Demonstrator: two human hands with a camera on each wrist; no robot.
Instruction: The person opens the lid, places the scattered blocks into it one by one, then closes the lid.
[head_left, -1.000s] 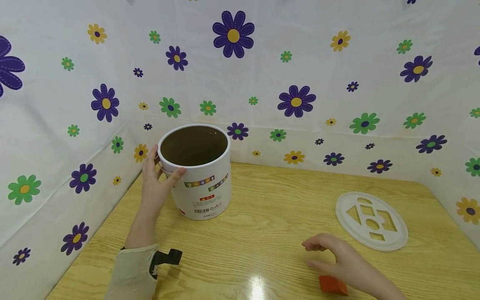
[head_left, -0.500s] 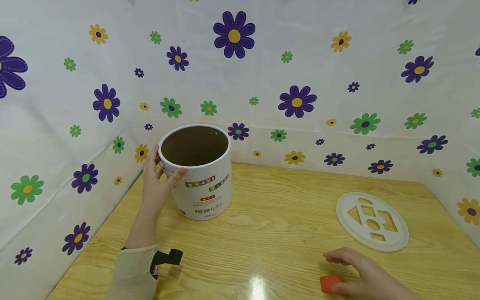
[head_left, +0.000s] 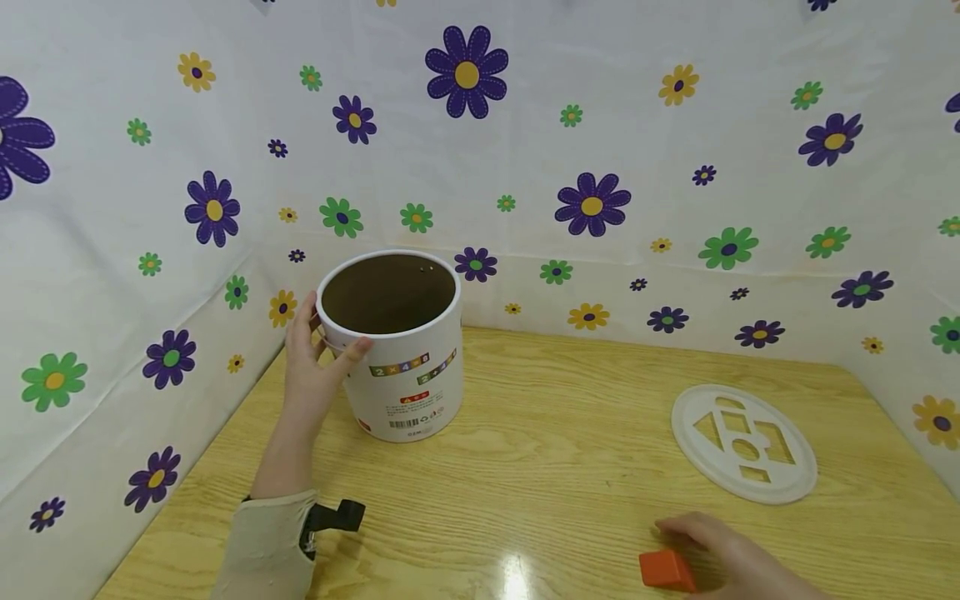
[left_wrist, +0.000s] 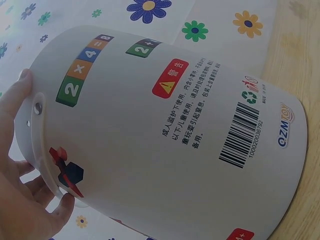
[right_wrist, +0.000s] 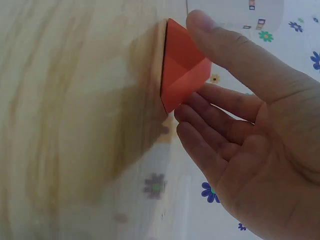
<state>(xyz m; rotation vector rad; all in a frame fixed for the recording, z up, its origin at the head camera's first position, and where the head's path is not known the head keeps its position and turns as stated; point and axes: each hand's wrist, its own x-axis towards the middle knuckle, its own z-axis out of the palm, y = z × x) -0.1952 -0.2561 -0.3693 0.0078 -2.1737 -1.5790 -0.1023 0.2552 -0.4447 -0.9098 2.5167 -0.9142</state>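
A white cylindrical bucket [head_left: 405, 379] with printed sums and a barcode stands upright at the left in the head view. My left hand [head_left: 309, 371] holds it at the upper left, thumb on the front just below the rim and fingers around the side. In the left wrist view, those fingers [left_wrist: 62, 212] curl by its white strap handle [left_wrist: 42, 145]. A red block [head_left: 666, 571] with sloping faces lies on the table at the front right. My right hand [head_left: 738, 558] is around it, the thumb [right_wrist: 220, 37] close at one side, fingers loosely bent at the other.
A white round plate [head_left: 682, 433] with cut-out shapes lies flat on the wooden table [head_left: 540, 450] at the right. Flower-patterned cloth [head_left: 517, 150] stands behind and along the sides. A black wrist mount [head_left: 337, 515] sticks out from the left sleeve.
My right hand has moved right and toward the front edge, coming down from above the red block to beside it. The left hand and the bucket have stayed in place.
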